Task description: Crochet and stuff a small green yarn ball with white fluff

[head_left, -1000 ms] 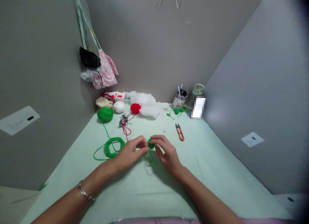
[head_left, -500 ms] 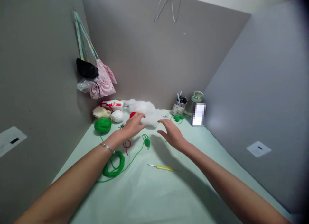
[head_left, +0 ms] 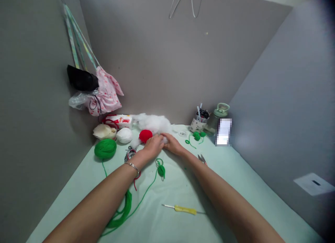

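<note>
Both hands meet at the front of a heap of white fiberfill stuffing (head_left: 154,123) at the back of the table. My left hand (head_left: 155,145) has its fingers closed on a small tuft at the near side of the heap. From the right, my right hand (head_left: 171,144) closes on the same tuft, its fingertips close to the left hand's. A red yarn ball (head_left: 145,135) sits just behind my left hand. Nearer to me lies a small green crocheted piece (head_left: 161,171) with a yarn tail. A crochet hook with a yellow handle (head_left: 185,210) rests in front.
Green yarn (head_left: 105,149), white yarn (head_left: 124,135) and a red-and-white packet (head_left: 119,121) are at the back left. Loose green yarn (head_left: 123,215) lies under my left forearm. Scissors (head_left: 201,159) lie by my right forearm. A pen cup (head_left: 198,123), bottle (head_left: 221,110) and phone (head_left: 223,132) stand back right.
Both hands came down and together, from held apart and open above the table to closed on the stuffing. The view has shifted, and the scissors now show beside my right forearm.
</note>
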The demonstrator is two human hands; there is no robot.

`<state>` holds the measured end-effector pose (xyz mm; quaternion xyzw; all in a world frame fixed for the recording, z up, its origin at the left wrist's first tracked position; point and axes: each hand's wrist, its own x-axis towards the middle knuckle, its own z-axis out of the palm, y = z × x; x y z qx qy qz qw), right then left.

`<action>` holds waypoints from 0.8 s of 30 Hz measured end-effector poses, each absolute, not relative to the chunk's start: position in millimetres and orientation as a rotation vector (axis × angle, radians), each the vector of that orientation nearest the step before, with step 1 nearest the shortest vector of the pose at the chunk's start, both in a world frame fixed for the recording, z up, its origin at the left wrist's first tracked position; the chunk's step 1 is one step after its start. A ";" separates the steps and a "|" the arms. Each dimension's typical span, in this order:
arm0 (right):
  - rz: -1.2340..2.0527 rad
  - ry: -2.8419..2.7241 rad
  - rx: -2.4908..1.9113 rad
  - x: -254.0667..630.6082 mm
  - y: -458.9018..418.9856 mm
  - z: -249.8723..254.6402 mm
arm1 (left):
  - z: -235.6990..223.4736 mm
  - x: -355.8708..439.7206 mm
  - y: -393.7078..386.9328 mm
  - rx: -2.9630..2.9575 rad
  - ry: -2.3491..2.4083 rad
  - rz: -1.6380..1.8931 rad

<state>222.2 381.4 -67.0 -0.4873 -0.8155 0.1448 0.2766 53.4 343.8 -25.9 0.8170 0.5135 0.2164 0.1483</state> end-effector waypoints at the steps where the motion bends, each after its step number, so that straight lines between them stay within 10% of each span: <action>1: 0.414 -2.180 -1.290 226.6 384.0 -67.9 | -26.3 54.7 343.7 2.343 1.486 0.630; 13: 0.421 -2.131 -1.261 231.9 382.7 -84.0 | -32.2 54.4 356.9 1.938 1.206 0.639; 24: 0.307 -2.192 -1.357 222.7 378.1 -77.3 | 57.6 -46.5 342.4 1.611 1.084 1.028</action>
